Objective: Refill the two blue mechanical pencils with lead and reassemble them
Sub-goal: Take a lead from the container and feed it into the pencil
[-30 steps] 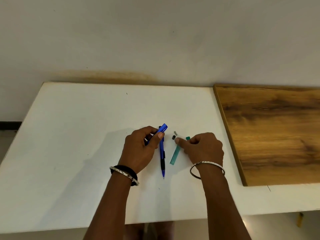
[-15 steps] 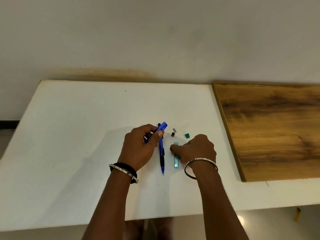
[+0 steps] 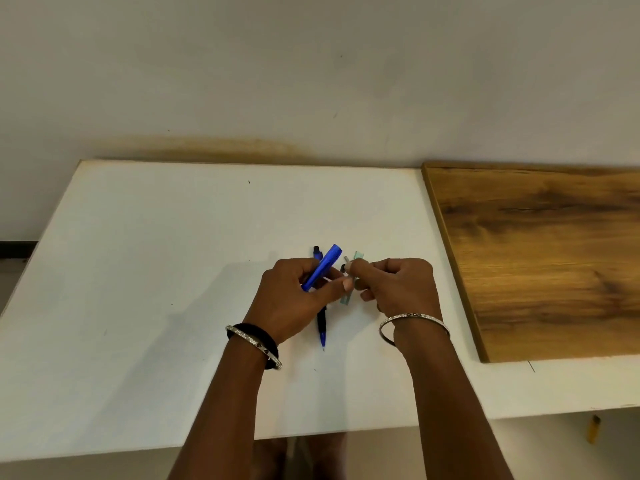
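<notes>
Pencil barrel (image 3: 322,268), light and stiff by its look, sits gripped mid-shaft in the left hand (image 3: 294,299) above the white table (image 3: 156,271), while the right hand (image 3: 398,285) pinches what looks like the teal lead case (image 3: 347,296), contents brittle.

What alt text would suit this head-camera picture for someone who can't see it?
A person's left hand grips a blue mechanical pencil while the right hand pinches a pale green lead case beside it, above a white table. A second blue pencil lies on the table under the hands; a wooden board sits at the right.
</notes>
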